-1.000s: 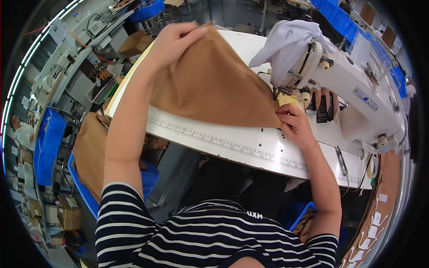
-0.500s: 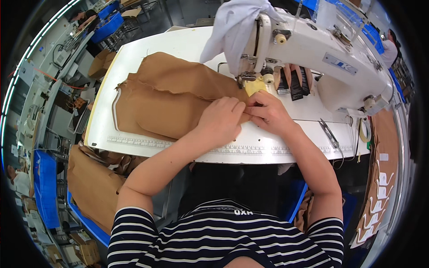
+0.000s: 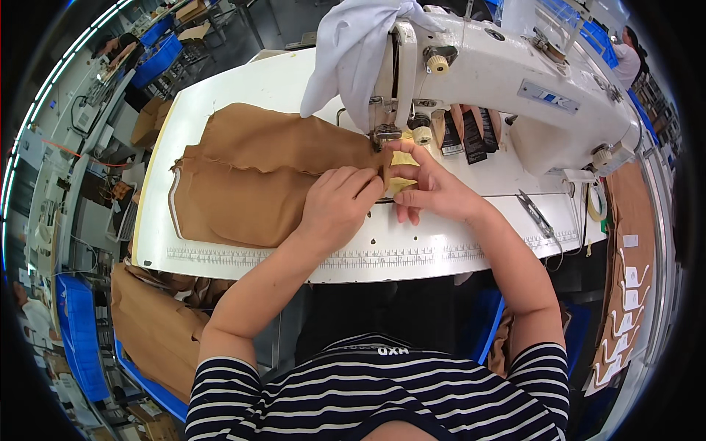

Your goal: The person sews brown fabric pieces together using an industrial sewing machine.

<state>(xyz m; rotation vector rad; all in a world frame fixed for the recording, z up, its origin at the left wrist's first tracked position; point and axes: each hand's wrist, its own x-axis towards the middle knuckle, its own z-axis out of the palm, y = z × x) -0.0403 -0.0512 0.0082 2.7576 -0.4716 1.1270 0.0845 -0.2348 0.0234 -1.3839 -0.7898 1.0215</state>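
A brown fabric piece with a raised seam along its middle lies on the white sewing table, its right end by the presser foot of a white sewing machine. My left hand rests on that end, its fingers curled and pressed together on the cloth. Beside the fabric's right edge is my right hand, fingers apart and thumb spread. Its index fingertip reaches close to the presser foot; whether it touches the cloth I cannot tell. A yellow patch shows behind its fingers.
A white cloth hangs over the machine head. Black labels lie beneath the arm. Thread snips and a tape roll are at right. A ruler strip runs along the front edge. More brown fabric fills a blue bin at lower left.
My right hand has opened from a pinch on the fabric's edge, its fingers spreading. My left hand stays on the cloth. The whole view has shifted slightly.
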